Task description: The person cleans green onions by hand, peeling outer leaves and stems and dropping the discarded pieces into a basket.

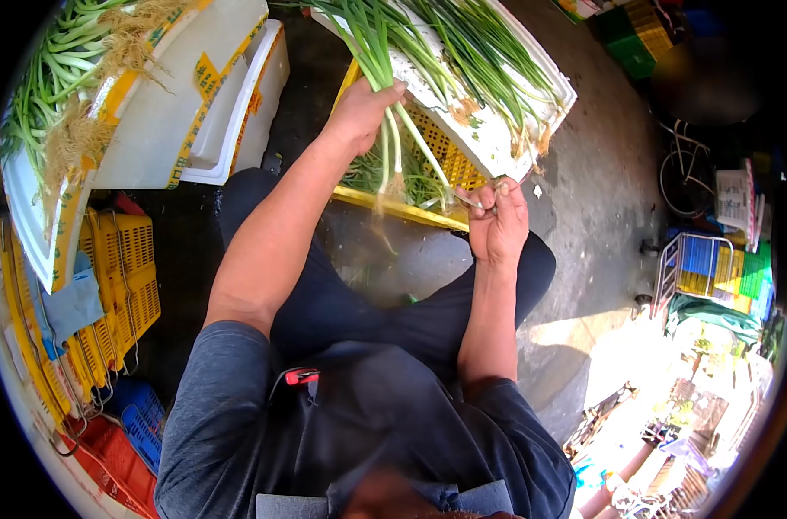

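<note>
My left hand [361, 114] is wrapped round a small bunch of scallions [374, 52], whose green leaves point up and away while the white stems and roots hang down. Just to the right, my right hand [500, 221] is closed in a pinch at the lower end of one stem, with a thin pale strip of scallion skin [470, 200] at the fingertips. Beneath both hands stands a yellow plastic crate [393, 214] with green leaf scraps [359, 173] inside. More scallions [489, 60] lie on a white foam lid [497, 156] across the crate.
At upper left, a foam box [164, 112] bears rooted scallions [60, 95]. Yellow crates [134, 268], a blue basket [141, 419] and a red crate [108, 458] stand at left. A metal trolley [700, 251] and a bicycle wheel [683, 182] are at right.
</note>
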`<state>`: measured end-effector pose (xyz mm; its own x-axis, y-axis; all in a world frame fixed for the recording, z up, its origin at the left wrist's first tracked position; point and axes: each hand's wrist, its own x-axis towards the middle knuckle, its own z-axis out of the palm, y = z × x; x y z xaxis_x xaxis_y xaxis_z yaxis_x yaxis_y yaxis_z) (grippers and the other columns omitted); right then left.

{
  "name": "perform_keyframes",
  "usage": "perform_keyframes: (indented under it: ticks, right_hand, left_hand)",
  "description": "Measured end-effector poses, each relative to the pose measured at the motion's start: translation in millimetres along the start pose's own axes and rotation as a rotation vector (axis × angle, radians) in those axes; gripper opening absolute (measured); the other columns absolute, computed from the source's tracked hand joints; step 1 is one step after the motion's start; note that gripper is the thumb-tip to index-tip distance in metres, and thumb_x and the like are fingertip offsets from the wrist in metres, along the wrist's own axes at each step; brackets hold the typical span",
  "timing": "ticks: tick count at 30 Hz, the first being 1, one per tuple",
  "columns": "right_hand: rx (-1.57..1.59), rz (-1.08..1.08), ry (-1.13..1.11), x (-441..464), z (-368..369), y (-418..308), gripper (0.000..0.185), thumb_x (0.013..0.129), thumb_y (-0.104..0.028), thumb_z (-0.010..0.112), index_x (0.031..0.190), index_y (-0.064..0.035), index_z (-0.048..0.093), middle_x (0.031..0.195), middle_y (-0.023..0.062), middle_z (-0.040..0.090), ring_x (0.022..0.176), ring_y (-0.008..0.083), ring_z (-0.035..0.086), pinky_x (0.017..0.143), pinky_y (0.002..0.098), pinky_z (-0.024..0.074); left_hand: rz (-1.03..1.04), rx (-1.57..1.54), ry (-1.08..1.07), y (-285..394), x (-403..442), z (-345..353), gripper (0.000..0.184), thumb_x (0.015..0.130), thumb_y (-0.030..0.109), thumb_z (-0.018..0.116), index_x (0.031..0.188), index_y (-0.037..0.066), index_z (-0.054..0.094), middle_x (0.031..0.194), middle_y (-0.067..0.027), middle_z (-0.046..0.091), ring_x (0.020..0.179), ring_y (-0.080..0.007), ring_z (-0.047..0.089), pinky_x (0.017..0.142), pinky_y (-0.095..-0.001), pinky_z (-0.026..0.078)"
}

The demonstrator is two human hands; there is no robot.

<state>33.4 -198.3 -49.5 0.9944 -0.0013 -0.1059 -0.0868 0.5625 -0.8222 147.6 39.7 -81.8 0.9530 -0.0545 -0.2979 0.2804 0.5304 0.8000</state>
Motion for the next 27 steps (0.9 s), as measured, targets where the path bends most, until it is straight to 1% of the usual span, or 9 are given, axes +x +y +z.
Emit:
perform_keyframes:
  ticks: [7,12,15,16,17,19,22,26,27]
  right_hand:
    - [0.216,-0.042,-0.068,-16.4,-53.1,-43.9,0.008,0.102,-0.019,0.054,0.105,-0.0132,0.057,0.073,-0.0021,0.047,0.063,0.0129,0.046,0.086,0.0472,0.0512]
    - [0.085,-0.138,0.1,-11.4,-49.8,-61.1,0.014,0.103,-0.022,0.053,0.103,-0.0089,0.059,0.069,-0.0036,0.042,0.061,0.0109,0.042,0.093,0.046,0.0509]
    - [-0.315,-0.172,0.254,10.1,-56.3,-42.6,0.02,0.102,-0.025,0.057,0.098,-0.0063,0.061,0.068,-0.0032,0.045,0.064,0.0105,0.045,0.091,0.0429,0.0532]
    - [-0.45,-0.205,0.317,19.2,-52.8,-32.8,0.023,0.1,-0.025,0.061,0.093,-0.0034,0.064,0.07,-0.0002,0.053,0.068,0.0102,0.05,0.086,0.0351,0.0532]
    - [-0.891,-0.21,0.272,24.7,-49.3,-30.0,0.023,0.099,-0.022,0.063,0.098,0.0004,0.068,0.079,0.003,0.061,0.075,0.0115,0.056,0.083,0.0286,0.0503]
    - [-1.241,-0.316,0.014,35.5,-31.3,-19.9,0.025,0.097,-0.019,0.063,0.103,0.0041,0.069,0.087,0.0057,0.067,0.083,0.0115,0.06,0.08,0.027,0.0491]
    - [-1.3,-0.401,-0.153,43.3,-8.0,4.8,0.024,0.095,-0.017,0.064,0.107,0.0031,0.068,0.09,0.0061,0.069,0.084,0.0107,0.061,0.077,0.0254,0.0481]
    - [-0.918,0.07,-0.194,44.7,33.3,20.3,0.023,0.095,-0.016,0.063,0.106,0.0029,0.069,0.086,0.0037,0.069,0.079,0.01,0.06,0.073,0.0255,0.0485]
    - [-0.886,0.064,-0.188,47.5,34.5,24.2,0.022,0.095,-0.016,0.062,0.104,0.0029,0.069,0.085,0.0029,0.068,0.078,0.0096,0.06,0.072,0.0255,0.0484]
  left_hand:
    - [0.015,0.016,0.036,-1.7,9.4,-9.7,0.021,0.096,0.014,0.064,0.115,0.005,0.058,0.102,-0.0039,0.058,0.089,-0.0165,0.058,0.068,-0.0339,0.05]
    - [0.116,0.05,-0.001,-4.0,10.4,-12.1,0.021,0.097,0.016,0.064,0.115,0.007,0.058,0.096,-0.0043,0.058,0.088,-0.0162,0.058,0.07,-0.0341,0.05]
    - [0.07,0.059,-0.063,1.3,8.2,-5.9,0.021,0.098,0.018,0.064,0.115,0.007,0.058,0.094,-0.0032,0.059,0.087,-0.0154,0.057,0.072,-0.0334,0.049]
    - [0.05,0.06,-0.083,3.7,5.6,-3.0,0.021,0.098,0.018,0.063,0.115,0.007,0.058,0.093,-0.0027,0.059,0.087,-0.0152,0.057,0.072,-0.0331,0.049]
    - [0.047,0.062,-0.108,5.2,2.9,-0.7,0.022,0.098,0.019,0.063,0.116,0.007,0.059,0.093,-0.0024,0.059,0.087,-0.0148,0.057,0.073,-0.0327,0.049]
    - [0.042,0.067,-0.156,7.7,-1.6,2.1,0.023,0.098,0.02,0.063,0.118,0.007,0.059,0.094,-0.0019,0.059,0.087,-0.0142,0.057,0.074,-0.032,0.048]
    - [0.043,0.056,-0.239,9.3,-3.3,2.1,0.027,0.099,0.019,0.062,0.122,0.007,0.059,0.095,-0.0022,0.06,0.087,-0.0135,0.057,0.075,-0.0309,0.048]
    - [0.073,0.036,-0.351,5.0,-3.5,3.4,0.031,0.097,0.02,0.064,0.124,0.006,0.058,0.096,-0.0022,0.061,0.087,-0.0126,0.058,0.076,-0.0298,0.048]
    - [0.089,0.039,-0.375,5.8,-4.4,4.4,0.031,0.097,0.02,0.065,0.124,0.006,0.059,0.096,-0.0021,0.061,0.088,-0.0123,0.058,0.076,-0.0296,0.048]
